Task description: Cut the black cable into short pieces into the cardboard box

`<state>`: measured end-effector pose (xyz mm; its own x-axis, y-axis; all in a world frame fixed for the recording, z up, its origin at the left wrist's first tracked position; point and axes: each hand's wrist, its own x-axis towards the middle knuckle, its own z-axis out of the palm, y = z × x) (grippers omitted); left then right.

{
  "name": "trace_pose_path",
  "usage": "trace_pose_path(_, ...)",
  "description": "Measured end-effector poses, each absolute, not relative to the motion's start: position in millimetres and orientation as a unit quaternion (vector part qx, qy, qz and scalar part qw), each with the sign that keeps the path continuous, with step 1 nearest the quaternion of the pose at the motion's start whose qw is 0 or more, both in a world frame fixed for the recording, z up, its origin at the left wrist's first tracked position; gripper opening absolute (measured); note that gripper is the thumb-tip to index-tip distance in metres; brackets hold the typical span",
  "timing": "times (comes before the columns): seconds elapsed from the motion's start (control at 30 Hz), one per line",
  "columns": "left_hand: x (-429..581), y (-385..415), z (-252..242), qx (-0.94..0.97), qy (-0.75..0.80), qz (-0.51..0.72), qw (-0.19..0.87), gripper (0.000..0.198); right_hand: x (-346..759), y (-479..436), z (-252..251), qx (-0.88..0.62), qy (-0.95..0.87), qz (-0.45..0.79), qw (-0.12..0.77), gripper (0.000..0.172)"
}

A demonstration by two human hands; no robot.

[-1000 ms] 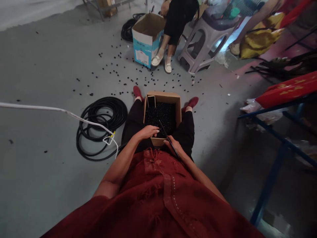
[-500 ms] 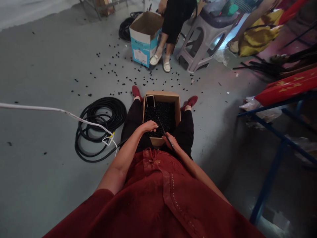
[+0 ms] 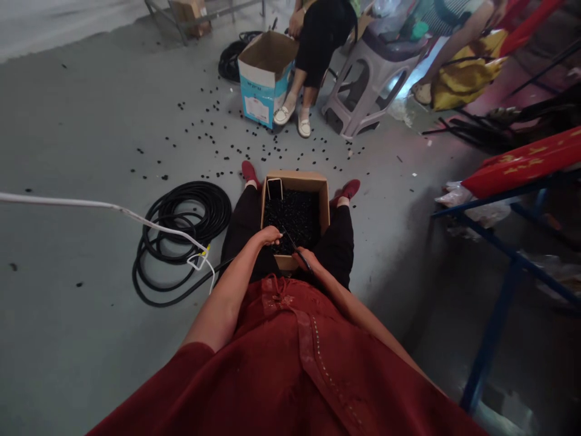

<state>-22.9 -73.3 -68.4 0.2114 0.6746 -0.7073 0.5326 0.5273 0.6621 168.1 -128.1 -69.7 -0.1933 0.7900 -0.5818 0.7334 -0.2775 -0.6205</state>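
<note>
My left hand (image 3: 271,235) is closed over the near left part of an open cardboard box (image 3: 305,177) between my legs. It seems to pinch the end of a black rubber tube (image 3: 184,295), which runs from the floor coil behind my left forearm; the end itself is hidden. My right hand (image 3: 306,259) grips long, thin, dark scissors (image 3: 296,247) at the box's near edge. Their blades point up and left, close to my left fingertips. Many small black pieces (image 3: 299,212) fill the box, and a phone (image 3: 275,189) leans in its far left corner.
The coiled black tube (image 3: 213,203) lies left, crossed by a white cable (image 3: 149,221). Black bits are scattered ahead. Beyond sit a blue-and-white carton (image 3: 258,100), another person's legs (image 3: 313,60) and a grey stool (image 3: 358,91). A blue metal frame (image 3: 494,327) stands right.
My hands have drawn slightly nearer to me and left, and the scissors' tips have shifted down and left toward my left fingers. The camera view has tilted slightly.
</note>
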Motion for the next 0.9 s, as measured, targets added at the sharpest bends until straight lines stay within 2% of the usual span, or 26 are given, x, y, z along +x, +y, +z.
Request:
trace_pose_path(0.1, -25.8, -77.3, -67.3, 0.476, 0.632, 0.09, 0.605, 0.032, 166.2, -130.2, -69.2, -0.633, -0.563, 0.529, 0.049, 0.016)
trace_pose_path(0.3, -33.9, -93.4, -42.8, 0.496, 0.605, 0.178, 0.597, 0.026, 175.2, -148.4, -51.3, -0.612, -0.499, 0.597, 0.142, 0.027)
trace_pose_path(0.47, -34.8, -111.3, -14.8, 0.515, 0.577, 0.212, 0.598, 0.026, 185.2, -159.5, -30.3, -0.548, -0.518, 0.63, 0.184, 0.035)
trace_pose_path(0.53, -34.1, -117.9, -5.1, 0.505, 0.571, 0.244, 0.6, 0.025, 188.2, -160.6, -23.2, -0.526, -0.565, 0.611, 0.175, 0.039)
trace_pose_path(0.7, -33.1, -129.3, 9.3, 0.475, 0.576, 0.301, 0.593, 0.053, 190.2, -161.6, -13.5, -0.534, -0.641, 0.536, 0.129, 0.047)
trace_pose_path(0.9, -29.7, -134.1, 15.3, 0.505, 0.59, 0.271, 0.568, 0.053, 188.3, -163.6, -3.1, -0.533, -0.673, 0.506, 0.083, 0.052)
